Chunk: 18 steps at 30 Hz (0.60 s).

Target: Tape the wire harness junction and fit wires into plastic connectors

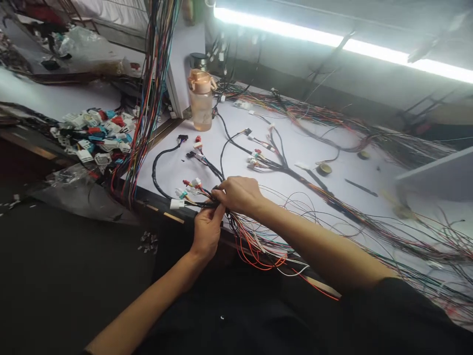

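At the table's front edge, my left hand (207,230) is closed around a wire harness (204,203) from below. My right hand (239,195) pinches the same bundle from above, its fingertips close to my left thumb. White, red and teal connectors (192,187) fan out to the left of my hands. A black-sleeved branch (154,170) curves up to a dark connector (182,138). Loose orange, white and black wires (258,244) trail right beneath my right forearm. My fingers hide the exact spot being gripped.
A second taped harness (295,175) lies across the white table, near a tape roll (324,169). A water bottle (201,101) stands at the back left. Hanging wires (153,84) drop past the left corner, beside piled connectors (98,133). A lamp tube (295,32) glows above.
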Tool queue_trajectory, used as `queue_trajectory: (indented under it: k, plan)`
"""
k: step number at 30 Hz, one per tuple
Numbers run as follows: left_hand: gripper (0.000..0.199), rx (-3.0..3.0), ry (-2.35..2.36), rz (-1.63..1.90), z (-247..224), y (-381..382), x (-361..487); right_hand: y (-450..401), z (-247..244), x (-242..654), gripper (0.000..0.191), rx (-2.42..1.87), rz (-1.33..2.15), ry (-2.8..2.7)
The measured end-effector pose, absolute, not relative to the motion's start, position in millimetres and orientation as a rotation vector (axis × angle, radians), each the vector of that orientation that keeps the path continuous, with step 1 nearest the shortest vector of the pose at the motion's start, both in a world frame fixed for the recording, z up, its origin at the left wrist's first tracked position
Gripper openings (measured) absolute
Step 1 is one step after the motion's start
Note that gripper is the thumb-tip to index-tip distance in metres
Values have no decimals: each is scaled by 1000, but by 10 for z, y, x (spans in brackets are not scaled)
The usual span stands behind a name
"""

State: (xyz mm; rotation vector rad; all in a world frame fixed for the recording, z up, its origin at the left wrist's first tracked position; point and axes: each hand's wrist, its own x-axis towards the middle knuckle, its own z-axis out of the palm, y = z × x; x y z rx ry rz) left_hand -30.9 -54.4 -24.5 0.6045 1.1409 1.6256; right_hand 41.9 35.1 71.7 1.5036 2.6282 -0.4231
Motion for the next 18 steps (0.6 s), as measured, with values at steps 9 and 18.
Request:
queue_trajectory:
  k: [9,18]
  plan:
    - [40,371,1060,1407,-49,-584,-415,367,541,672,22,1470,-1604,2730]
    - [36,292,1040,1326,40,-532,-541,-75,707,847,9,1286,-1624,2837]
